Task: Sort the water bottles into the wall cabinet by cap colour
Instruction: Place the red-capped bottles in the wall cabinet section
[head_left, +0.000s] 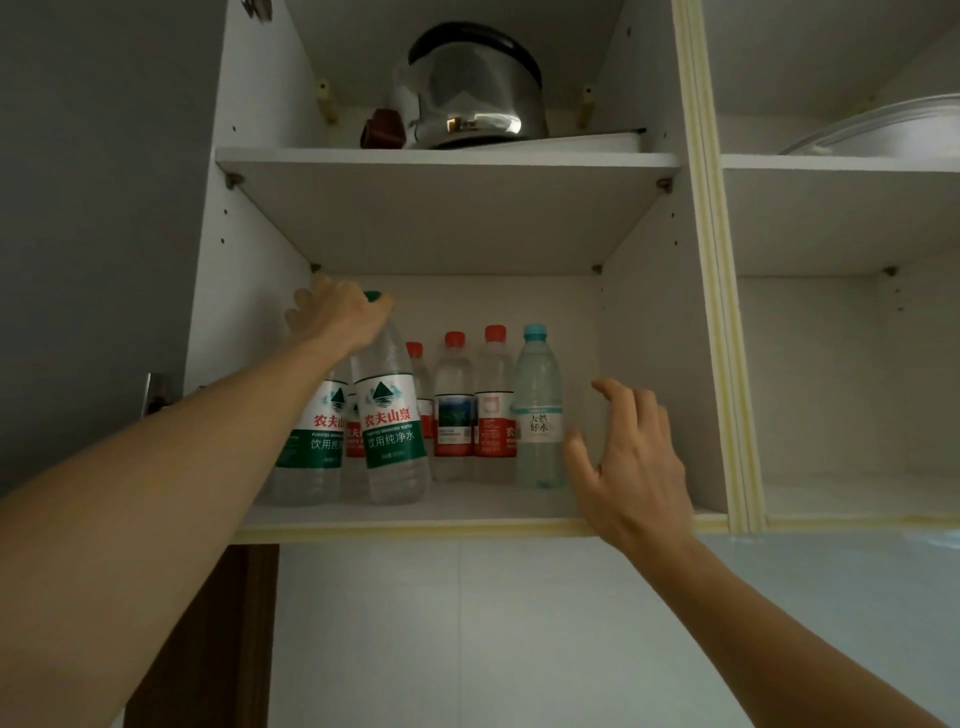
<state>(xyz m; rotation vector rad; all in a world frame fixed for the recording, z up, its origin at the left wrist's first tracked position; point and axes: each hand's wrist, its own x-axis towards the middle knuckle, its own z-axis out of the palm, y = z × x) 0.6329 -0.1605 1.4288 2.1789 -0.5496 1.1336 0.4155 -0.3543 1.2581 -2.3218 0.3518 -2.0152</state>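
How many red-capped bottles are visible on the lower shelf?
3: one set back behind the tilted green-capped bottle, two side by side left of the blue-capped bottle. More may be hidden behind the green-labelled ones.

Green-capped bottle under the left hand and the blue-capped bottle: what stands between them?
Head view: three red-capped bottles, between the green-capped bottle and blue-capped bottle.

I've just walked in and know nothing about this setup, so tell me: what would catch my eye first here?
Probably the row of water bottles on the lower cabinet shelf: green-labelled ones at the left, red-capped ones in the middle, a pale blue-capped bottle at the right. The left hand grips the top of the front green-capped bottle, which tilts, while the right hand hovers open beside the blue-capped one. Above, a shiny steel kettle sits on the upper shelf.
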